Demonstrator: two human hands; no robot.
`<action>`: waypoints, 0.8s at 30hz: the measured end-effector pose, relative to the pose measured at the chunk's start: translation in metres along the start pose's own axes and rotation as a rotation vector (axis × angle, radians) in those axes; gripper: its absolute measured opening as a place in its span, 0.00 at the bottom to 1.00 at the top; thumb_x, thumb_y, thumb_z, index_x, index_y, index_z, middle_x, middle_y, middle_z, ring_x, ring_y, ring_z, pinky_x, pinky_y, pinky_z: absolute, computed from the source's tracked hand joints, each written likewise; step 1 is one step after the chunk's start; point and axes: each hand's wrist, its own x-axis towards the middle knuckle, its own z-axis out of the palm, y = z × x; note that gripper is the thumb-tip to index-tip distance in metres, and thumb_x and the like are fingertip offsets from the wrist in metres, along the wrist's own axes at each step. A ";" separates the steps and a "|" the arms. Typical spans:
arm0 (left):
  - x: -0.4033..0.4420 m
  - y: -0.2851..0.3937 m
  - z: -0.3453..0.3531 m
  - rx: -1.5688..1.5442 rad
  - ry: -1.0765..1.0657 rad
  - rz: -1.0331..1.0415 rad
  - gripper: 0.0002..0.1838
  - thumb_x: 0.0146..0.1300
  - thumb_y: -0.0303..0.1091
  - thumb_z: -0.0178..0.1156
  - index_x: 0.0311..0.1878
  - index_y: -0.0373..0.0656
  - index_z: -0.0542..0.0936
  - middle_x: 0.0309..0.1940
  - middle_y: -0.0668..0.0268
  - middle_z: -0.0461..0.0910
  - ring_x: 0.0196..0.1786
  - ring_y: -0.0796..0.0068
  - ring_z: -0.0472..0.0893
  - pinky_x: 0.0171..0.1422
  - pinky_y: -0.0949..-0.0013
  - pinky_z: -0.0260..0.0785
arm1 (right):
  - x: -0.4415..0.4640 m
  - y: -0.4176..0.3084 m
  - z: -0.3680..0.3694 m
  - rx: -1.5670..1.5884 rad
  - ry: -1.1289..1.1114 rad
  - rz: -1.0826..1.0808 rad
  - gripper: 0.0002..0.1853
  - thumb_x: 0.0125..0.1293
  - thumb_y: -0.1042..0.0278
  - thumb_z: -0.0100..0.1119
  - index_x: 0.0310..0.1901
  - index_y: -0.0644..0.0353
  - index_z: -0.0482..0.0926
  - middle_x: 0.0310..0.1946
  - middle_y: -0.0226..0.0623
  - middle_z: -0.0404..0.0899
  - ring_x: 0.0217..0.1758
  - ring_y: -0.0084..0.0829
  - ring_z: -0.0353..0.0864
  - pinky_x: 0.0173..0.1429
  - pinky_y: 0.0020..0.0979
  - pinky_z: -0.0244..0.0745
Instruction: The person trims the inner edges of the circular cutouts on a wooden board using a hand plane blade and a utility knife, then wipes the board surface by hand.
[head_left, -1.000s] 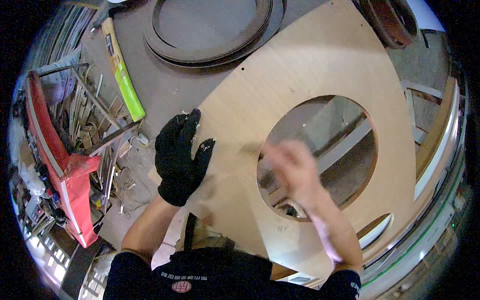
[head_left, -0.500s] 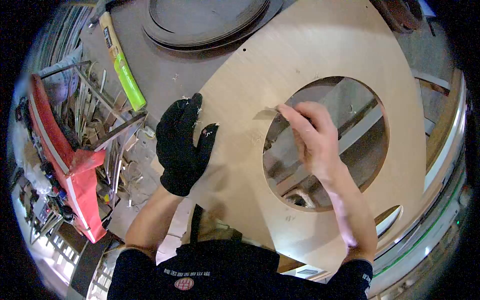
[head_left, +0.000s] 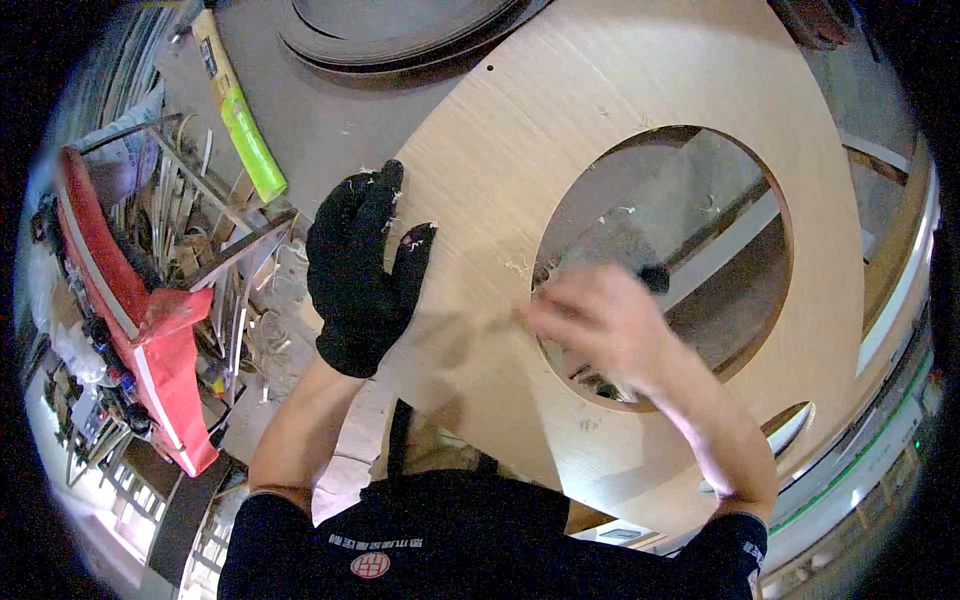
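A pale wood-grain panel (head_left: pixel 470 200) with curved sides and a large oval hole lies in front of me. My left hand (head_left: pixel 362 270), in a black glove with pale shavings on it, rests at the panel's left edge, thumb apart from the fingers. My bare right hand (head_left: pixel 595 320) is over the left rim of the oval hole (head_left: pixel 700 350), blurred by motion. Its fingers are pinched on a thin flat blade (head_left: pixel 520 315), smeared here. Small shavings (head_left: pixel 517 266) lie on the panel between the hands.
A tool with a wooden and bright green handle (head_left: pixel 245 140) lies at upper left. Stacked dark oval pieces (head_left: pixel 400 50) sit at the back. Red sheeting (head_left: pixel 175 370) and a heap of scrap strips (head_left: pixel 235 260) are on the left. A narrow slot (head_left: pixel 790 428) pierces the panel lower right.
My right hand has moved down and slightly left along the hole's rim with the blade. My left hand has stayed at the panel's edge. The whole view has shifted slightly.
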 end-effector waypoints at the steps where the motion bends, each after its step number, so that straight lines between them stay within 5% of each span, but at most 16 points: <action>1: 0.001 0.000 0.000 0.006 0.019 0.011 0.30 0.62 0.36 0.70 0.68 0.45 0.78 0.59 0.52 0.80 0.63 0.50 0.77 0.69 0.53 0.68 | -0.011 -0.012 -0.004 -0.002 -0.051 -0.051 0.22 0.59 0.69 0.62 0.57 0.51 0.84 0.48 0.34 0.81 0.51 0.38 0.81 0.50 0.35 0.78; 5: -0.001 0.004 -0.004 0.004 -0.021 -0.034 0.30 0.62 0.32 0.69 0.68 0.40 0.76 0.63 0.53 0.79 0.66 0.48 0.76 0.73 0.51 0.65 | -0.042 -0.023 -0.019 0.142 -0.249 -0.079 0.21 0.60 0.70 0.60 0.57 0.50 0.84 0.45 0.33 0.81 0.50 0.38 0.82 0.49 0.38 0.78; 9: 0.000 0.004 0.001 0.043 0.039 0.028 0.30 0.62 0.35 0.70 0.68 0.42 0.77 0.60 0.52 0.80 0.63 0.49 0.77 0.69 0.52 0.68 | -0.008 0.006 -0.016 0.097 0.074 0.091 0.24 0.58 0.70 0.61 0.58 0.53 0.83 0.47 0.35 0.82 0.51 0.40 0.82 0.49 0.39 0.78; 16: -0.001 0.006 -0.003 0.068 -0.113 0.074 0.37 0.60 0.41 0.71 0.72 0.42 0.72 0.69 0.51 0.74 0.72 0.47 0.70 0.76 0.48 0.60 | -0.067 -0.043 -0.034 0.157 -0.315 0.015 0.26 0.55 0.72 0.66 0.58 0.49 0.83 0.48 0.35 0.81 0.53 0.38 0.81 0.51 0.40 0.78; 19: -0.010 0.047 -0.004 -0.121 -0.422 0.215 0.45 0.58 0.51 0.72 0.76 0.42 0.68 0.76 0.49 0.65 0.80 0.45 0.61 0.84 0.42 0.48 | -0.105 -0.054 -0.065 0.198 -0.167 0.206 0.23 0.62 0.67 0.62 0.60 0.49 0.81 0.47 0.34 0.81 0.50 0.39 0.82 0.51 0.38 0.78; 22: -0.052 0.092 0.006 -0.385 -0.764 0.307 0.50 0.56 0.55 0.72 0.77 0.40 0.64 0.75 0.45 0.65 0.78 0.43 0.62 0.82 0.42 0.51 | -0.114 -0.058 -0.090 0.196 0.138 0.302 0.19 0.64 0.66 0.65 0.57 0.54 0.81 0.45 0.38 0.81 0.47 0.41 0.83 0.51 0.39 0.79; 23: -0.061 0.111 0.007 -0.470 -1.036 0.301 0.48 0.59 0.53 0.71 0.77 0.39 0.63 0.74 0.46 0.65 0.79 0.43 0.62 0.82 0.45 0.53 | -0.118 -0.058 -0.090 0.223 0.288 0.344 0.18 0.66 0.65 0.65 0.56 0.56 0.81 0.45 0.40 0.81 0.47 0.42 0.82 0.51 0.40 0.79; 24: -0.095 0.121 0.011 -0.635 -0.888 0.397 0.44 0.62 0.50 0.68 0.77 0.39 0.63 0.75 0.47 0.65 0.79 0.46 0.62 0.83 0.47 0.53 | -0.123 -0.059 -0.089 0.252 0.438 0.383 0.16 0.67 0.64 0.64 0.55 0.57 0.81 0.44 0.42 0.81 0.47 0.42 0.82 0.52 0.40 0.79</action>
